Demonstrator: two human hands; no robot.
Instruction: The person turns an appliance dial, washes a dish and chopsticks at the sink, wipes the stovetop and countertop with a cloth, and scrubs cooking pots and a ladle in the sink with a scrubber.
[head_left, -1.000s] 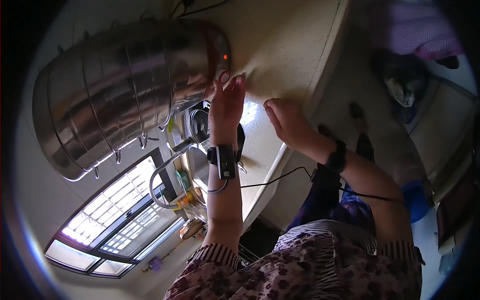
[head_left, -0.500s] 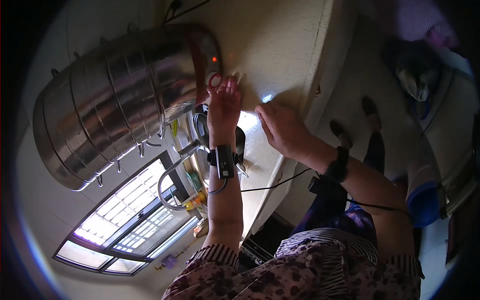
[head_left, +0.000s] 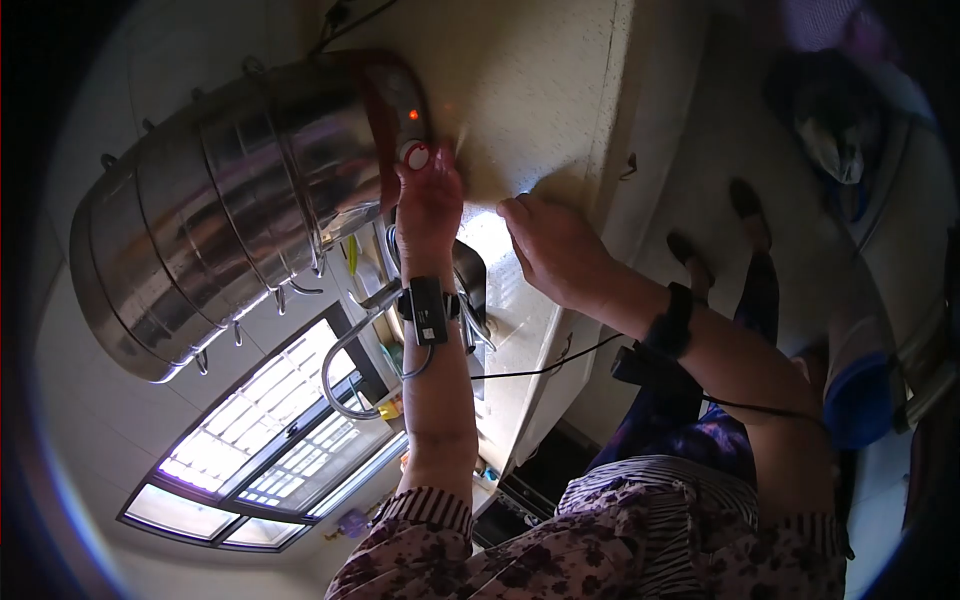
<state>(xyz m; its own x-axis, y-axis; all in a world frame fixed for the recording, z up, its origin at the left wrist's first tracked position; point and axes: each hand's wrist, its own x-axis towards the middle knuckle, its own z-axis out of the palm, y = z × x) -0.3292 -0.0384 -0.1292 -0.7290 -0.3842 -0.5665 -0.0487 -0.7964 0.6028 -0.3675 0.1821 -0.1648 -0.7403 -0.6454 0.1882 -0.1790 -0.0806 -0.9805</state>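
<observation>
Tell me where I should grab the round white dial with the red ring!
I'd pinch the dial at opposite edges of its rim, thumb and finger, coming straight toward its face. It's round and faces outward from the steel drum, and the left hand is beside it on that open side.

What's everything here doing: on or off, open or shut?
Red light: lit
Dial: setting unclear
Metal vessel: on the counter, contents hidden
Window: bright; open or shut unclear
Tap: cannot tell whether running
Left hand: open, at the dial
Right hand: curled, contents hidden
</observation>
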